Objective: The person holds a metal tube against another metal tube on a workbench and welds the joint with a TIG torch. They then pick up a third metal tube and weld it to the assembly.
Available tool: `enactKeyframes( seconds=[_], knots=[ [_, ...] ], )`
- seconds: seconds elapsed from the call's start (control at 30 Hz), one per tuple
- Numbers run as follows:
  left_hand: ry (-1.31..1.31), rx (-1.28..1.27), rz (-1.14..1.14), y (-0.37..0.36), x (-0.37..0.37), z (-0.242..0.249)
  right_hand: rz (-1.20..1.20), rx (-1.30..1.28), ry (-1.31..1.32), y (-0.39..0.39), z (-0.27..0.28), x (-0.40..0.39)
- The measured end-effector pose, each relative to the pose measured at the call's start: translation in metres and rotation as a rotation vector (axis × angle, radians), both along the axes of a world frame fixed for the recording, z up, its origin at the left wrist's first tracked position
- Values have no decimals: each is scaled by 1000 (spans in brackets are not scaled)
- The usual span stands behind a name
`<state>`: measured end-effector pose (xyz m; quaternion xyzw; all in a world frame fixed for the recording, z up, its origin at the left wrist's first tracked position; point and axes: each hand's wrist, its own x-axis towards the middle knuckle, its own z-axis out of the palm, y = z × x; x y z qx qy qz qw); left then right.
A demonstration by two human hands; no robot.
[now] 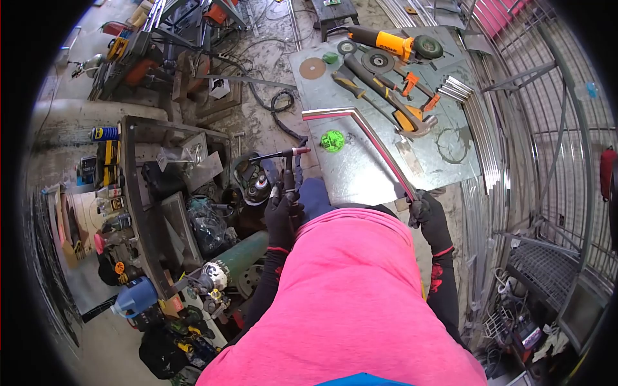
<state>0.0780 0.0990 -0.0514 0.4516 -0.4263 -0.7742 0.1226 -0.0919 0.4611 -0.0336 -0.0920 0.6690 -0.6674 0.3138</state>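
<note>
My left hand (283, 211), in a dark glove, is closed around the handle of a TIG welding torch (289, 168). The torch head points right, toward the table, with its pinkish cup beside the table's left edge. My right hand (421, 210), also gloved, grips the near end of a bent shiny metal tube (376, 146). From there the tube runs up and left over the metal-topped table (367, 174), bends, and continues left to the edge. A bright green round object (333, 141) lies just below the tube's far section.
At the table's back lie an orange angle grinder (386, 42), a hammer (418, 127), clamps (412, 83) and discs (313, 68). A gas cylinder (241, 257) and a metal cabinet (132, 167) stand at left. Long metal tubes (489, 148) line the right side. A cable (270, 106) loops across the floor.
</note>
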Motion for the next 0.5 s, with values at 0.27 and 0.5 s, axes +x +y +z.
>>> enactKeyframes(
  seconds=[0.27,0.5],
  knots=[
    [-10,2,-26,0,0,1,11,12,-81,6,-1,1],
    [20,25,-21,1,-2,6,-116,0,16,3,-10,11]
  ],
)
